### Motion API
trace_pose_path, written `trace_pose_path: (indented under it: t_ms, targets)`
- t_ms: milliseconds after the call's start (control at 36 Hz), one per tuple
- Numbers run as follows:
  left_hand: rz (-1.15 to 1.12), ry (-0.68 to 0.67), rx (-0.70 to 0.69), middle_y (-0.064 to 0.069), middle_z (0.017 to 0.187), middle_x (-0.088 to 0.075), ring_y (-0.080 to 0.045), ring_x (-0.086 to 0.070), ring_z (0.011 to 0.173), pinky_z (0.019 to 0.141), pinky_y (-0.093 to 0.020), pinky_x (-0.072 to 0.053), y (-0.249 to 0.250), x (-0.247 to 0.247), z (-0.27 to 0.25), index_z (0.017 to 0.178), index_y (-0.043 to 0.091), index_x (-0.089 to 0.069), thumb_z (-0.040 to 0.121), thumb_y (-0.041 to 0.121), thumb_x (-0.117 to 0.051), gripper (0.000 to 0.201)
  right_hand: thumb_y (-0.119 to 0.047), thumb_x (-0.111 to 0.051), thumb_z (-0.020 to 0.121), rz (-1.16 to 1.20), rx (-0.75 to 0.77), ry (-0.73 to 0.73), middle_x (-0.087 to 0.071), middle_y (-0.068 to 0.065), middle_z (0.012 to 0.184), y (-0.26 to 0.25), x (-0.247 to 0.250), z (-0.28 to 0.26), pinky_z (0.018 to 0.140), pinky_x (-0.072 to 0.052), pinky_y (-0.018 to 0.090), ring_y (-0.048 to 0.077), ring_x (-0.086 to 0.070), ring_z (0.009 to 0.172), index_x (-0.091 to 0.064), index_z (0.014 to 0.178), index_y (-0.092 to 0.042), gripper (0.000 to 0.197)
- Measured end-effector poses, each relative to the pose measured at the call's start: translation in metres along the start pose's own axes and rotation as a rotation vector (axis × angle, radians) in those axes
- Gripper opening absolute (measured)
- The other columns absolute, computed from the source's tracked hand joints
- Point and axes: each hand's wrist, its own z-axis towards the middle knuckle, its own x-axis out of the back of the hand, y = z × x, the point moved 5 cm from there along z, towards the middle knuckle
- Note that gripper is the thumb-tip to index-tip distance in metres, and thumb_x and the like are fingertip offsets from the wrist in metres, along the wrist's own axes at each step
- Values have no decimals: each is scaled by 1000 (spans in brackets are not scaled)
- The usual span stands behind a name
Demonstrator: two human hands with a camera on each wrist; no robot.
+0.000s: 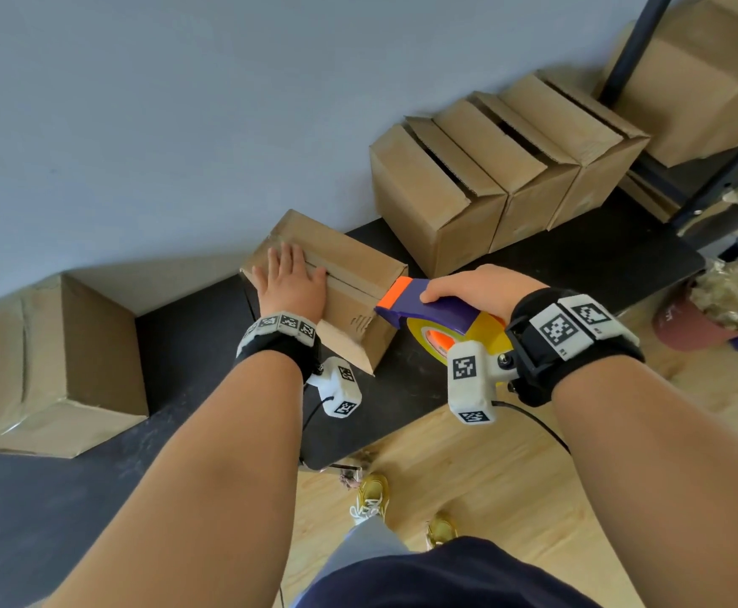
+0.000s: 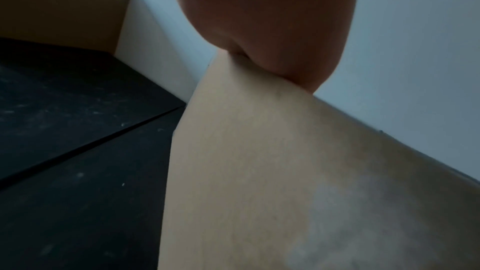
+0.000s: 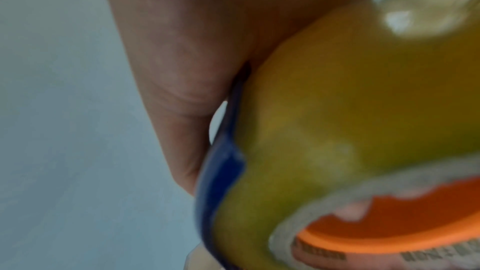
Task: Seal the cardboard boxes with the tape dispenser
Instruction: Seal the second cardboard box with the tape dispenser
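A small cardboard box [image 1: 354,278] sits on the black table [image 1: 191,326] against the wall, its top flaps folded shut. My left hand [image 1: 290,278] lies flat on the box top with straight fingers; in the left wrist view the palm [image 2: 270,17] presses on the box [image 2: 259,171]. My right hand [image 1: 476,287] grips a blue and orange tape dispenser [image 1: 428,309] with a yellowish tape roll, its orange nose at the box's right top edge. The right wrist view shows the hand [image 3: 187,48] over the tape roll [image 3: 350,120], blurred.
A larger taped box [image 1: 55,366] stands at the left on the table. Three boxes with loose flaps [image 1: 498,168] stand in a row at the back right. More boxes [image 1: 709,81] sit on a dark metal rack. A red pot [image 1: 700,322] stands on the wooden floor.
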Motion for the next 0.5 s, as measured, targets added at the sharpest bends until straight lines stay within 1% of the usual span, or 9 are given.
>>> trace_pose_path:
  t_ms: [83, 167, 250, 333, 389, 444, 500]
  targets:
    - [40, -55, 1, 0, 161, 6, -18, 11, 148, 119, -45, 9, 1, 0, 2, 154, 16, 0, 100, 51, -15, 66, -50, -65, 83, 9, -4, 7, -64, 6, 98, 1, -2, 1, 68, -43, 27, 19, -61, 87, -57, 109, -14, 46]
    - [28, -71, 15, -1, 161, 7, -18, 12, 147, 118, -46, 9, 2, 3, 2, 154, 16, 0, 100, 52, -16, 67, -49, -65, 83, 14, -4, 13, -64, 8, 102, 2, -3, 1, 71, -44, 27, 21, -61, 90, -56, 111, -13, 47]
    - [-33, -11, 3, -2, 162, 4, -19, 9, 148, 120, -45, 5, 7, 10, -5, 154, 14, -4, 100, 50, -25, 68, -48, -65, 84, 22, 3, 12, -64, 8, 104, 3, -2, 0, 74, -43, 28, 21, -61, 93, -56, 114, -12, 48]
    - [-96, 72, -62, 0, 161, 1, -17, 6, 148, 120, -41, 4, 19, 14, -18, 155, 16, -7, 100, 48, -30, 67, -48, -64, 84, 29, 24, 10, -63, 8, 104, 3, -3, 0, 69, -42, 27, 20, -60, 92, -57, 115, -12, 48]
    - [-144, 84, -96, 1, 162, -1, -17, 5, 148, 120, -40, 4, 27, 11, -29, 154, 18, -9, 102, 44, -27, 62, -49, -65, 82, 41, 31, 15, -63, 8, 105, 5, -5, 0, 70, -43, 27, 20, -60, 92, -58, 114, -12, 49]
    - [-198, 105, -98, 0, 162, -4, -17, 2, 148, 121, -40, 2, 31, 9, -39, 154, 18, -13, 103, 34, -24, 54, -52, -67, 79, 50, 28, 26, -64, 8, 105, 8, -5, 2, 74, -44, 29, 21, -61, 93, -59, 115, -12, 54]
    - [-274, 181, -71, 2, 161, -9, -16, -1, 148, 121, -38, -2, 29, 10, -52, 153, 19, -20, 103, 22, -25, 51, -55, -68, 77, 55, 16, 31, -64, 7, 104, 11, -6, 4, 76, -45, 29, 20, -62, 93, -59, 116, -13, 58]
